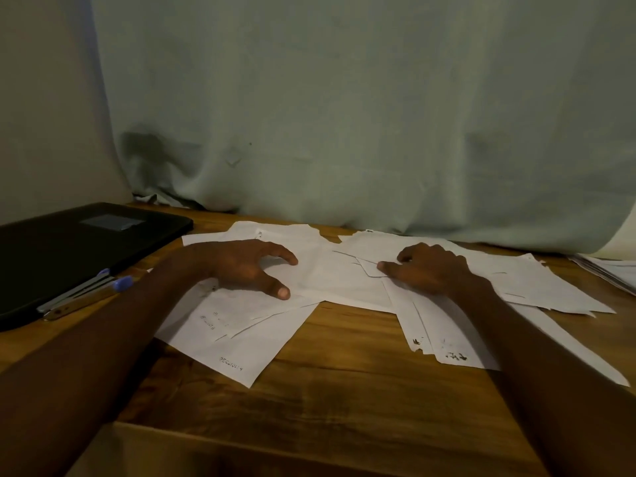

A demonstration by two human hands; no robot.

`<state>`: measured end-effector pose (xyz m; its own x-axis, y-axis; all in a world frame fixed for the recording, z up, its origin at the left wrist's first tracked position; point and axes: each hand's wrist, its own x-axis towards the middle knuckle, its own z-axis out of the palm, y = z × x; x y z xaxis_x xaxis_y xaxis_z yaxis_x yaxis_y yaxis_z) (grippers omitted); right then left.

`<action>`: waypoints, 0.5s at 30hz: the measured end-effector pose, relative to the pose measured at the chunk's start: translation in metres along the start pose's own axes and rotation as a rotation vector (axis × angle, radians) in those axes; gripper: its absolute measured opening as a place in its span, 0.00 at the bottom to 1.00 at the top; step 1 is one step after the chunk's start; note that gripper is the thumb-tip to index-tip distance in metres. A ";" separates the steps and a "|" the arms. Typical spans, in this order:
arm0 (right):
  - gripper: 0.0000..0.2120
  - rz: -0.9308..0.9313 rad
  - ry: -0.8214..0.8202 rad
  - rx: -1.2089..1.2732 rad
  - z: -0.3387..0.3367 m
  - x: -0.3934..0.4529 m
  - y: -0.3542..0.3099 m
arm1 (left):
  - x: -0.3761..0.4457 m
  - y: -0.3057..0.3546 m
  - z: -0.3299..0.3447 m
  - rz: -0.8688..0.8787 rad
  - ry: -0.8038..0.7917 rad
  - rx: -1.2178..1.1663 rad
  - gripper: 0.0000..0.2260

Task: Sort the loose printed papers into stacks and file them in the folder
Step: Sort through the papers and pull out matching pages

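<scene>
Several loose white printed papers (330,280) lie scattered and overlapping across the middle of the wooden table (344,390). My left hand (247,266) rests on the left part of the spread, thumb and fingers apart and pressing down on the sheets. My right hand (430,270) lies on the right part with its fingers loosely bent and its fingertips touching a sheet's edge. A closed black folder (69,249) lies flat at the table's far left.
A pen with a blue cap (93,294) lies against the folder's near edge. Another pile of papers (609,273) sits at the far right edge. A pale green curtain (344,115) hangs behind the table. The table's front edge runs below the papers.
</scene>
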<state>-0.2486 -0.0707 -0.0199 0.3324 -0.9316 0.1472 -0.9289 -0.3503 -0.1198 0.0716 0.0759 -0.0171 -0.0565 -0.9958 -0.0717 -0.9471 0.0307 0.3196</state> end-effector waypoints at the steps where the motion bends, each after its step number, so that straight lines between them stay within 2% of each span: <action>1: 0.39 -0.010 0.009 -0.011 0.000 0.000 -0.002 | 0.001 -0.002 0.000 0.001 -0.007 0.010 0.50; 4: 0.35 -0.157 0.127 0.054 -0.007 -0.005 -0.017 | -0.002 0.001 -0.004 -0.012 0.064 -0.021 0.46; 6: 0.35 -0.351 0.198 0.285 -0.012 -0.016 -0.035 | -0.004 0.000 -0.010 -0.029 0.241 -0.134 0.37; 7: 0.36 -0.435 0.176 0.392 -0.015 -0.023 -0.047 | -0.004 -0.003 -0.013 -0.045 0.352 -0.179 0.34; 8: 0.37 -0.506 0.115 0.434 -0.017 -0.030 -0.060 | -0.003 -0.008 -0.015 -0.068 0.452 -0.211 0.33; 10: 0.40 -0.587 -0.078 0.304 -0.016 -0.046 -0.088 | -0.004 -0.019 -0.018 -0.130 0.576 -0.229 0.29; 13: 0.40 -0.647 -0.309 0.061 -0.005 -0.056 -0.109 | -0.004 -0.038 -0.018 -0.251 0.603 -0.138 0.17; 15: 0.37 -0.644 -0.332 0.070 -0.003 -0.055 -0.109 | -0.004 -0.046 -0.018 -0.299 0.613 -0.102 0.14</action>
<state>-0.1662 0.0191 -0.0119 0.8518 -0.5151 -0.0949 -0.5237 -0.8338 -0.1745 0.1213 0.0772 -0.0142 0.4196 -0.8302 0.3669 -0.8581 -0.2310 0.4585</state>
